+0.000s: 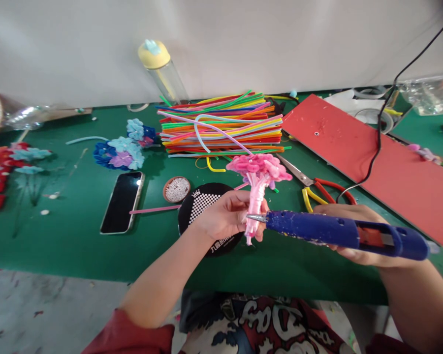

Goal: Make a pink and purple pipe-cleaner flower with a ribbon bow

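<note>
Left fingers [237, 216] are gripping a full-headed pink flower [259, 168], right fingers [347, 211] a glue gun [313, 228]; the stem [257, 196] is looking unfinished.

I hold the left hand [225, 214] curled in a grip near mid-frame, the left forearm [166, 278] slanting up from lower left. Right of centre, my right hand [349, 211] grips too, though its finger placement is largely hidden.

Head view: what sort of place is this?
Probably a handicraft workspace, judging by the bundle of colourful pipe cleaners, the blue glue gun and the pink fuzzy bouquet.
</note>
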Demonstrator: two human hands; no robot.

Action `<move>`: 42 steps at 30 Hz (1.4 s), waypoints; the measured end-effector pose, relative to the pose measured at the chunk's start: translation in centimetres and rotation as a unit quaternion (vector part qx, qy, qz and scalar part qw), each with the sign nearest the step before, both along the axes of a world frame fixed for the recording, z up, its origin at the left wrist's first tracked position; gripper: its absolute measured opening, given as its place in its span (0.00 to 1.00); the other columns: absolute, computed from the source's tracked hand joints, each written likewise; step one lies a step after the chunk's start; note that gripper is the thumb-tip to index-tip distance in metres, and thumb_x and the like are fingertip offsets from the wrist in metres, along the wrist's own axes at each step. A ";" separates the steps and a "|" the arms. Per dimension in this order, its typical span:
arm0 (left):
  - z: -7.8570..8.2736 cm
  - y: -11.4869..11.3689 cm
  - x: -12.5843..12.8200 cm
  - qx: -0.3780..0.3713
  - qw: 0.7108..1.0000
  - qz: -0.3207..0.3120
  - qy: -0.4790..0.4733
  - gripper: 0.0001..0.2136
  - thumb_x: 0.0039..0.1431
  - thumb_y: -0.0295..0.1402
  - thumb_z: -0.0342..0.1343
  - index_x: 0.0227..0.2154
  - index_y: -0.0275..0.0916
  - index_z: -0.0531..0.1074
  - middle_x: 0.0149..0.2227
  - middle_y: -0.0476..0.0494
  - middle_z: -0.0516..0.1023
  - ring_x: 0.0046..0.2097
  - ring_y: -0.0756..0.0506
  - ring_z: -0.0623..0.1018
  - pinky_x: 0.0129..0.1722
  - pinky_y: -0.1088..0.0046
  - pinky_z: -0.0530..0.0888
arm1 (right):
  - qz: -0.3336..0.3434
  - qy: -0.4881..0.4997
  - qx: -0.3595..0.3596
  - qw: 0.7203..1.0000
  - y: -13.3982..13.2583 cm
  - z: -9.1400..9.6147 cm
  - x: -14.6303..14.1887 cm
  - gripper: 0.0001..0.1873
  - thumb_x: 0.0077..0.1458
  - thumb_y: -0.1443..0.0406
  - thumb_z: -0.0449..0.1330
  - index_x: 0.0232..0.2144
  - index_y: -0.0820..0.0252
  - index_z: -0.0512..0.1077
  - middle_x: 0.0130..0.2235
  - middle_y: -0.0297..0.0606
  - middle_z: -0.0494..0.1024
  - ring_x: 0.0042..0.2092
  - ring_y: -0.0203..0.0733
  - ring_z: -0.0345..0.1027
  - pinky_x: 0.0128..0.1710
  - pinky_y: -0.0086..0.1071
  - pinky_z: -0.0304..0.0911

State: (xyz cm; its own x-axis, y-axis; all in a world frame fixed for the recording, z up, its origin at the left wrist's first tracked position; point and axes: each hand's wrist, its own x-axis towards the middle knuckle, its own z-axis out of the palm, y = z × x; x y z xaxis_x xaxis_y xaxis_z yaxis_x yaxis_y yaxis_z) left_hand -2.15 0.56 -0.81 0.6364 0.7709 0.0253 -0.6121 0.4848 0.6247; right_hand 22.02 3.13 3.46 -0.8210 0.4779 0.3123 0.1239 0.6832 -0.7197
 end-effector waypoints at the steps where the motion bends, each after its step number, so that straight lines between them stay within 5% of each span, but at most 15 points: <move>1: 0.0 0.0 0.0 -0.002 1.000 0.000 0.003 0.09 0.45 0.31 0.62 0.32 0.35 0.75 0.24 0.47 0.71 0.24 0.50 0.75 0.24 0.74 0.74 | -0.001 0.005 0.006 1.000 0.0 0.0 0.0 0.09 0.58 0.57 0.46 0.36 0.53 0.62 0.27 0.34 0.70 0.27 0.35 0.66 0.24 0.25 0.63; 14: 0.4 0.0 0.1 -0.019 0.999 0.002 0.046 0.10 0.41 0.35 0.64 0.25 0.35 0.73 0.20 0.48 0.71 0.22 0.49 0.74 0.23 0.72 0.73 | -0.005 0.016 0.006 1.000 0.3 -0.4 0.0 0.09 0.58 0.57 0.48 0.35 0.55 0.62 0.28 0.34 0.70 0.27 0.34 0.66 0.24 0.25 0.63; 42: 0.1 -0.2 0.1 -0.010 1.000 -0.007 0.016 0.11 0.44 0.33 0.63 0.33 0.39 0.74 0.22 0.49 0.73 0.24 0.51 0.75 0.23 0.77 0.72 | -0.012 0.014 -0.058 0.998 0.2 0.1 -0.1 0.10 0.57 0.56 0.48 0.32 0.54 0.62 0.27 0.32 0.67 0.26 0.32 0.63 0.24 0.24 0.62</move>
State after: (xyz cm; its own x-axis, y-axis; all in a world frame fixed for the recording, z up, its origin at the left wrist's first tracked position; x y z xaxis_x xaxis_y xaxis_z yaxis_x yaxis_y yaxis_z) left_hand -2.08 0.41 -0.75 0.6476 0.7619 -0.0101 -0.5854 0.5060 0.6335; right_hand 21.88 3.30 3.61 -0.8004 0.5317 0.2769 0.1177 0.5922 -0.7971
